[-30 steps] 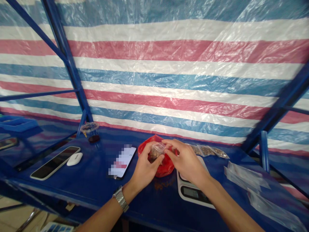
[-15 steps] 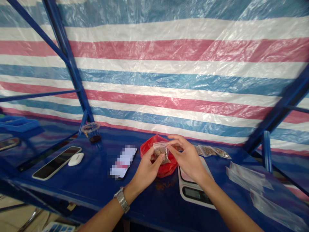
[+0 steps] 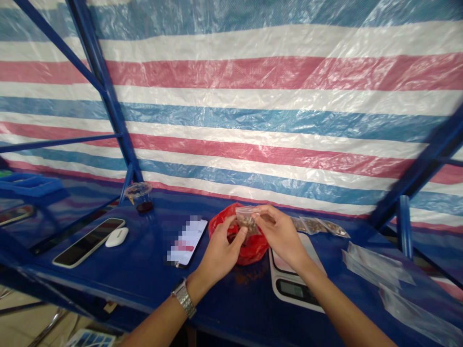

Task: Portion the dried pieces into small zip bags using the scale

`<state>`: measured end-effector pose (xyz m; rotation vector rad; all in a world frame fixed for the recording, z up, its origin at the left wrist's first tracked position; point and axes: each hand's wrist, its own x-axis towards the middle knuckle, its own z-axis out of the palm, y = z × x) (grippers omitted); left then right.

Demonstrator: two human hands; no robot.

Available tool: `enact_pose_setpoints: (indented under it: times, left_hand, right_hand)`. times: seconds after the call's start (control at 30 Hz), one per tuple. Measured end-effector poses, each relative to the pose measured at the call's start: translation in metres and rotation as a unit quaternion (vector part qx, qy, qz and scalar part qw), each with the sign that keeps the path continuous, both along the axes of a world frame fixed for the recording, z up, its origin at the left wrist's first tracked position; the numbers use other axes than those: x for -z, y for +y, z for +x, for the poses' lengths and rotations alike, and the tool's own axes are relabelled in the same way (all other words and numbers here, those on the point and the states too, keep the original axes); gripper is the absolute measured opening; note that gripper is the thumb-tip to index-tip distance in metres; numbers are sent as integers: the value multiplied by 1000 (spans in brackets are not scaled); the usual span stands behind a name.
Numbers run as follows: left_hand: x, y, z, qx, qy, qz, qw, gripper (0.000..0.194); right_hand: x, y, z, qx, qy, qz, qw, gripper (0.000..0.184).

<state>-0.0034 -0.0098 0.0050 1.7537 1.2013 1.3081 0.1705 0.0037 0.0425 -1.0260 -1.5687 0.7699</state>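
A small clear zip bag [image 3: 247,220] with brownish bits inside is held up between both hands. My left hand [image 3: 223,246] pinches it from the left, the thumb across its front. At its upper right edge, the fingertips of my right hand [image 3: 278,230] are closed on the bag near the zip strip. Directly behind and below lies an open red plastic bag [image 3: 249,253], its contents mostly hidden by my hands. Under my right forearm sits a white kitchen scale [image 3: 277,284] with a small display.
Several filled zip bags [image 3: 318,225] lie behind the scale, and flat clear bags [image 3: 379,267] to the right. Leftward are a lit phone [image 3: 188,243], a dark phone [image 3: 88,242], a white earbud case [image 3: 116,237] and a plastic cup [image 3: 143,205] with dark liquid. Reddish-brown crumbs [image 3: 249,276] dot the blue table.
The zip bag has shifted slightly right and up, and my right fingers have moved in along its top edge. The view has shifted a little.
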Motion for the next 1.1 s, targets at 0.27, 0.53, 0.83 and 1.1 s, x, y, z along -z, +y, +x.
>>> enact_pose_setpoints:
  times: [0.27, 0.53, 0.83, 1.1]
  left_hand:
    - [16, 11, -8, -79, 88, 41, 992, 42]
    - [18, 11, -11, -83, 109, 54, 989, 51]
    - [19, 12, -15, -80, 123, 32, 989, 57]
    - [21, 13, -14, -80, 117, 30, 990, 57]
  right_hand:
    - [0, 16, 0, 119, -217, 74, 966, 22]
    - [6, 20, -12, 70, -390, 42, 917, 26]
    - [12, 23, -10, 49, -438, 31, 897, 29]
    - [8, 20, -13, 101, -511, 40, 853, 34]
